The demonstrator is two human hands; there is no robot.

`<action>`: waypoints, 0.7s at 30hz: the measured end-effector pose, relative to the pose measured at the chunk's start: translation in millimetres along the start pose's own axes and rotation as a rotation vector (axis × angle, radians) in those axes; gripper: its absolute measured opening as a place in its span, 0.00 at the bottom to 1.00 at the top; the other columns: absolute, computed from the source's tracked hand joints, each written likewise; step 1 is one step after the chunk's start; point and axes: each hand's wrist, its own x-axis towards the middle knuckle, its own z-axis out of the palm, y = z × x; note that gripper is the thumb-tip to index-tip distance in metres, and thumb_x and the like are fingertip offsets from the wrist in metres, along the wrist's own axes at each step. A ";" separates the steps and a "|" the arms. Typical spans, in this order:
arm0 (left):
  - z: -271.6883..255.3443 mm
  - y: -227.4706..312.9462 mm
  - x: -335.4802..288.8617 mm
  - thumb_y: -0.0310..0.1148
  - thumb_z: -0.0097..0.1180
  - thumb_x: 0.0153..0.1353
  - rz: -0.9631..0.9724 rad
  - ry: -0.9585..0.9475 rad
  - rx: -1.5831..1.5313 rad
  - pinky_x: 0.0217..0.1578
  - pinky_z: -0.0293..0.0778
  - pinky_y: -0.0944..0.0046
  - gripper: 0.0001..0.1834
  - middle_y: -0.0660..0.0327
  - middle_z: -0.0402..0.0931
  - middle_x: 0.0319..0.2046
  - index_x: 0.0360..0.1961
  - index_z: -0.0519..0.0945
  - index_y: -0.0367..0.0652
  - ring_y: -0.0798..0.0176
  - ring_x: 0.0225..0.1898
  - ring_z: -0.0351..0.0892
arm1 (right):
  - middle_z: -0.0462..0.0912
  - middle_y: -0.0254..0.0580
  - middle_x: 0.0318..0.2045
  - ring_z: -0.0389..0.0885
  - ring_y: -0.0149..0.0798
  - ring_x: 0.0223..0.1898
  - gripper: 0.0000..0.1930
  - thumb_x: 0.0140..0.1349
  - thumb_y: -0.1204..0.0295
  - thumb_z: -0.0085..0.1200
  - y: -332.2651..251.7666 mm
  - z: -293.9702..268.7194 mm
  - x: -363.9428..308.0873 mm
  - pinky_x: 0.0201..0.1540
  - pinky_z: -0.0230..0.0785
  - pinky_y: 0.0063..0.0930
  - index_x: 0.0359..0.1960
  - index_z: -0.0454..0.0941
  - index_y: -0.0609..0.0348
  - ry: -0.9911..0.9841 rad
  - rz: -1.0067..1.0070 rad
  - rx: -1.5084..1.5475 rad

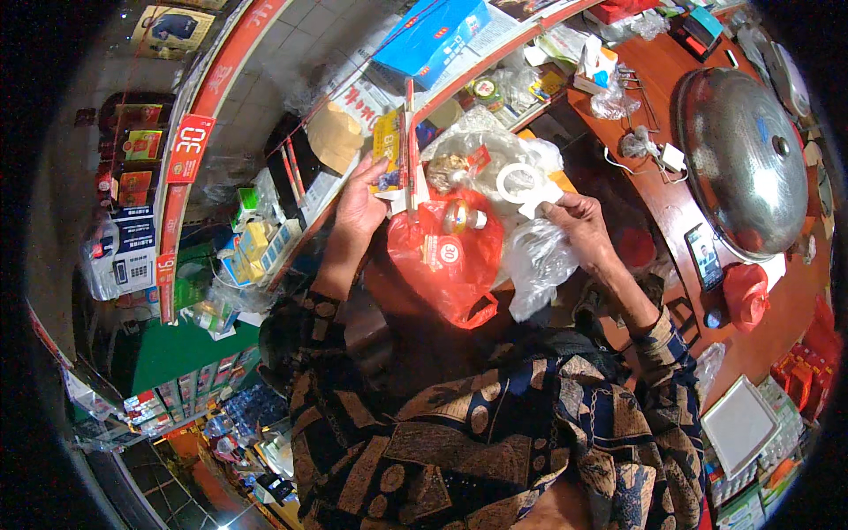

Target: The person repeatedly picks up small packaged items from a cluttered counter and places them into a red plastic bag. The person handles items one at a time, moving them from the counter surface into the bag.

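My right hand [579,223] pinches the tab of a white ring-shaped piece [521,185]. A crumpled clear plastic bag [537,272] hangs just below that hand; whether the fingers also hold it I cannot tell. My left hand [360,196] has its thumb and fingers apart, its fingertips beside a yellow packet [387,146]. Between my hands sits a red plastic bag [437,261], with a small clear bottle with a white cap [464,216] lying at its top. Behind it a clear bag [455,159] holds brownish contents.
On the wooden table [645,115] at the right are a large metal lid [746,159], a phone [704,256], a white charger [673,157] and a red bundle [746,296]. A shelf edge [481,57] with a blue box [433,40] runs across the back. Shelved goods [256,252] stand left.
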 end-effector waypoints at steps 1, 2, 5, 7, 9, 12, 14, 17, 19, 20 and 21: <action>-1.0 -0.1 -1.0 0.26 0.51 0.63 -0.004 0.009 0.006 0.52 0.72 0.57 0.22 0.58 0.76 0.50 0.59 0.69 0.43 0.60 0.50 0.77 | 0.84 0.36 0.32 0.81 0.27 0.31 0.08 0.63 0.76 0.55 2.0 4.8 -2.5 0.36 0.73 0.21 0.41 0.81 0.66 0.019 -0.119 -0.089; -2.1 -0.5 -2.0 0.26 0.51 0.63 -0.007 0.019 0.012 0.52 0.72 0.57 0.22 0.58 0.76 0.50 0.59 0.69 0.43 0.60 0.51 0.76 | 0.84 0.36 0.33 0.81 0.27 0.32 0.09 0.63 0.77 0.54 3.7 8.3 -5.3 0.37 0.73 0.21 0.42 0.81 0.67 0.037 -0.237 -0.179; -5.0 -0.6 -1.7 0.26 0.51 0.63 -0.020 0.081 0.032 0.52 0.72 0.55 0.21 0.58 0.75 0.51 0.59 0.69 0.43 0.60 0.51 0.76 | 0.85 0.43 0.38 0.81 0.32 0.41 0.12 0.61 0.80 0.53 -6.1 20.7 -12.6 0.44 0.72 0.23 0.46 0.80 0.67 0.039 -0.450 -0.347; 0.0 0.6 -3.7 0.26 0.50 0.63 -0.012 0.109 0.066 0.52 0.73 0.54 0.22 0.58 0.75 0.50 0.59 0.69 0.43 0.60 0.51 0.76 | 0.84 0.45 0.42 0.81 0.35 0.46 0.15 0.57 0.85 0.48 -11.2 27.6 -14.5 0.47 0.72 0.24 0.46 0.80 0.66 0.021 -0.599 -0.420; -0.9 -0.1 -2.1 0.26 0.50 0.63 -0.003 0.066 0.058 0.52 0.73 0.54 0.22 0.58 0.75 0.50 0.59 0.68 0.43 0.60 0.51 0.76 | 0.84 0.43 0.44 0.81 0.31 0.43 0.17 0.56 0.86 0.46 -7.9 29.8 -15.6 0.44 0.71 0.22 0.47 0.79 0.65 0.058 -0.623 -0.419; -4.0 0.5 0.6 0.26 0.50 0.64 0.003 0.015 0.053 0.53 0.73 0.56 0.21 0.58 0.75 0.50 0.59 0.68 0.42 0.61 0.50 0.77 | 0.83 0.39 0.46 0.74 0.21 0.32 0.20 0.55 0.85 0.46 3.2 25.8 -16.1 0.34 0.66 0.16 0.50 0.78 0.64 0.095 -0.547 -0.341; -3.4 0.1 1.3 0.26 0.49 0.64 0.006 -0.016 0.053 0.53 0.72 0.57 0.21 0.58 0.75 0.51 0.59 0.68 0.41 0.61 0.51 0.77 | 0.83 0.37 0.46 0.69 0.18 0.28 0.21 0.55 0.85 0.47 2.7 26.9 -14.2 0.31 0.62 0.14 0.51 0.78 0.63 0.108 -0.509 -0.282; -2.3 -3.6 2.0 0.24 0.48 0.65 0.003 -0.047 0.046 0.54 0.72 0.58 0.21 0.56 0.75 0.51 0.59 0.67 0.39 0.60 0.52 0.76 | 0.83 0.37 0.45 0.70 0.18 0.27 0.18 0.59 0.82 0.49 0.6 27.0 -14.0 0.32 0.64 0.14 0.52 0.77 0.65 0.075 -0.458 -0.222; 0.1 -6.1 2.8 0.23 0.48 0.64 0.007 -0.069 0.056 0.55 0.71 0.58 0.21 0.55 0.74 0.52 0.60 0.66 0.38 0.60 0.53 0.76 | 0.83 0.39 0.42 0.73 0.19 0.27 0.14 0.62 0.79 0.51 -0.6 28.7 -12.2 0.31 0.66 0.15 0.49 0.78 0.67 0.053 -0.404 -0.143; 2.1 -7.1 2.8 0.23 0.47 0.64 0.010 -0.080 0.062 0.55 0.71 0.58 0.22 0.55 0.74 0.52 0.60 0.66 0.38 0.60 0.53 0.76 | 0.84 0.40 0.39 0.74 0.20 0.27 0.12 0.63 0.77 0.52 -3.0 30.3 -10.7 0.30 0.67 0.16 0.47 0.79 0.68 0.045 -0.370 -0.104; 4.0 -7.7 3.2 0.22 0.47 0.64 0.013 -0.091 0.068 0.56 0.71 0.59 0.22 0.54 0.74 0.53 0.60 0.65 0.37 0.60 0.53 0.75 | 0.84 0.41 0.37 0.76 0.21 0.26 0.11 0.64 0.75 0.53 -5.3 30.6 -9.6 0.30 0.68 0.17 0.45 0.80 0.69 0.037 -0.335 -0.064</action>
